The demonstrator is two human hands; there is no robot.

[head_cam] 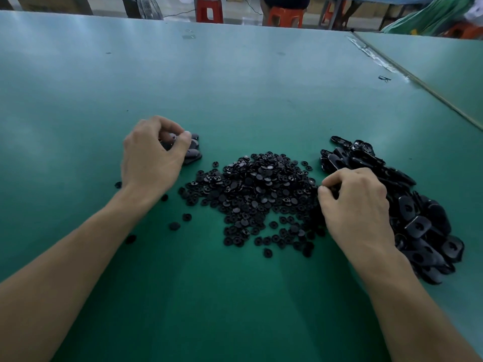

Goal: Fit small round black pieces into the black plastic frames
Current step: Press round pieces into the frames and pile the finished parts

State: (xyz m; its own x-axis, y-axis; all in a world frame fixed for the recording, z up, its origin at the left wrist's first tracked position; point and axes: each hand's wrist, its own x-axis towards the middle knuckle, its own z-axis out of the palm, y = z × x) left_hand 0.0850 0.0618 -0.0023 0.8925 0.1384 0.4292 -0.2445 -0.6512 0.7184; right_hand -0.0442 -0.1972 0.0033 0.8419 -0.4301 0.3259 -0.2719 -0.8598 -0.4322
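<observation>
We read this as the changeover between units: our left hand sits curled over the small stack of frames at the far left of the green tabletop, fingers bent down onto it. Whether it grips one or is just setting it down, we cannot tell. Our right hand is loosely closed, thumb and forefinger pinched at the seam between the round pieces and the frame pile. Something dark sits at the fingertips, but we cannot tell which part it is.

Next move, as we judge it: get one frame and one round piece into the hands, line the piece up with the frame's hole, and press it home.

No containers here. All stock lies loose on the tabletop: round pieces heaped in the centre with strays scattered left, empty frames heaped right, the small stack by the left hand.
</observation>
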